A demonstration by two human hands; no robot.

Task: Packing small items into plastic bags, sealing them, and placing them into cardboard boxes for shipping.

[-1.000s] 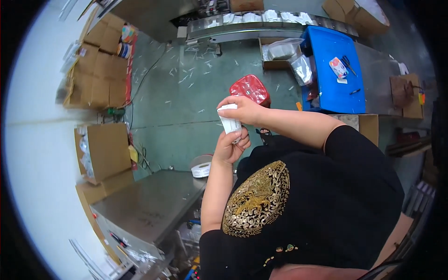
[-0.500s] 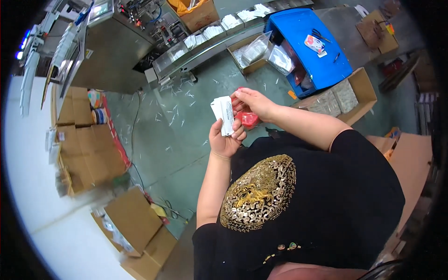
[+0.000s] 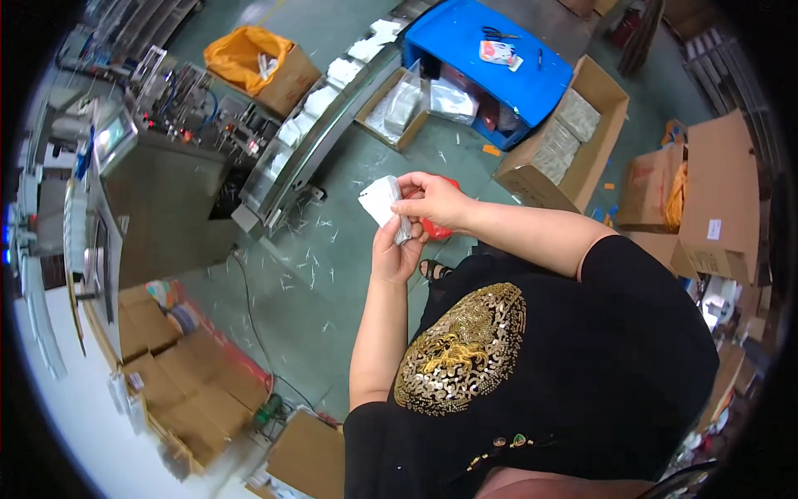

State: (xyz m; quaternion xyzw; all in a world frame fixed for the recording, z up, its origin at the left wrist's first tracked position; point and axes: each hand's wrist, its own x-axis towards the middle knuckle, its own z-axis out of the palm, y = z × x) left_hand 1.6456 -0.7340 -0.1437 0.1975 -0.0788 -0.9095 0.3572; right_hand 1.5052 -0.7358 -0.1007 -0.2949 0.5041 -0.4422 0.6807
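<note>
A stack of thin white packets (image 3: 380, 200) is held up in front of my body, its upper sheets slightly fanned out. My left hand (image 3: 397, 254) is closed round the stack's lower end, thumb along the near side. At the upper right edge, my right hand (image 3: 431, 201) pinches the same stack between thumb and fingers. Below and behind my right hand shows a glossy red thing (image 3: 438, 230), partly hidden; whether a hand touches it I cannot tell.
A conveyor (image 3: 320, 137) with piles of white packets runs from a machine (image 3: 170, 195). Ahead stand a blue table (image 3: 519, 75) with scissors (image 3: 499, 34), an open carton (image 3: 544, 170) of packed bundles and a box with an orange liner (image 3: 253, 62). White scraps litter the green floor (image 3: 283, 316).
My view has swung to the left, so the surroundings shift and turn. My right hand has come from beside the stack onto its upper edge, and the stack is now tilted and more fanned.
</note>
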